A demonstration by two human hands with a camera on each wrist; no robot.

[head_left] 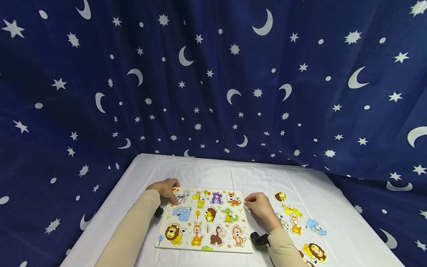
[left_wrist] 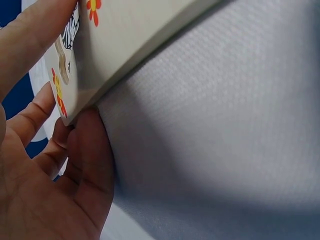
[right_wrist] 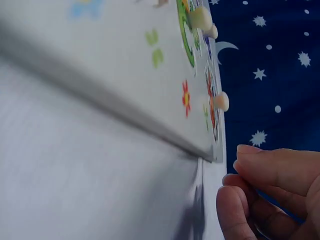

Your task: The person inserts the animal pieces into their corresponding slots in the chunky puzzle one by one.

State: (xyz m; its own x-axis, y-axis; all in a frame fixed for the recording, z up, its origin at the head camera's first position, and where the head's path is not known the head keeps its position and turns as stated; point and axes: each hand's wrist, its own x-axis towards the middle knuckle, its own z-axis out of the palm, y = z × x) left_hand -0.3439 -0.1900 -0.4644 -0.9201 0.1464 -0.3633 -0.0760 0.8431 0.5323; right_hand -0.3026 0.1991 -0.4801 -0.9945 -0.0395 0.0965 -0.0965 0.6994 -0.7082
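A wooden animal puzzle board lies flat on the table. My left hand grips its far left corner: the thumb lies over the face near the zebra picture, and the other fingers bend against the edge in the left wrist view. Just off the board's far right corner is my right hand, loosely curled, with nothing visible between thumb and forefinger. Pale round knobs stand up from the tiger piece and the crocodile piece in the board. Part of the left fingers is hidden behind the board.
Loose animal pieces lie right of my right hand: a hedgehog, a giraffe, a kangaroo, an elephant, a lion and others, partly hidden by the right arm. White cloth covers the table; a starry blue curtain hangs behind.
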